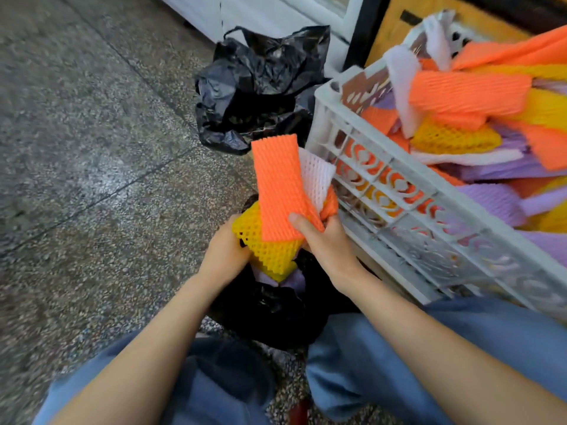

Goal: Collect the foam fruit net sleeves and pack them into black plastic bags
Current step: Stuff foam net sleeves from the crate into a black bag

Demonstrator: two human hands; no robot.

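- A bunch of foam sleeves was held in the centre of the frame, gripped from both sides.
- The right hand was curled round the lower end of an orange sleeve, with the thumb laid across its face. A white sleeve was pinched in behind it.
- The left hand was closed on a yellow sleeve at the left edge of the bunch. Its fingers were hidden behind the foam.
- The orange sleeve's long axis ran nearly upright in the frame, leaning slightly to the upper left, with its free end well above both hands.
- An open black bag lay directly below the bunch, in the lower centre, between the knees. A purple sleeve could be seen in its mouth, touching the yellow one.
- The deciding relation was judged to be vertical: the bag's mouth sat straight under the hands, so a push down and towards the bottom of the frame seemed called for, lower ends first.
- Neither hand was clearly nearer the mouth, as both were level above it.
- A second black bag lay crumpled on the floor in the upper centre, well apart from the hands.
- A white crate stood just right of the right hand, with many more sleeves heaped in it, so the task was judged far from finished.
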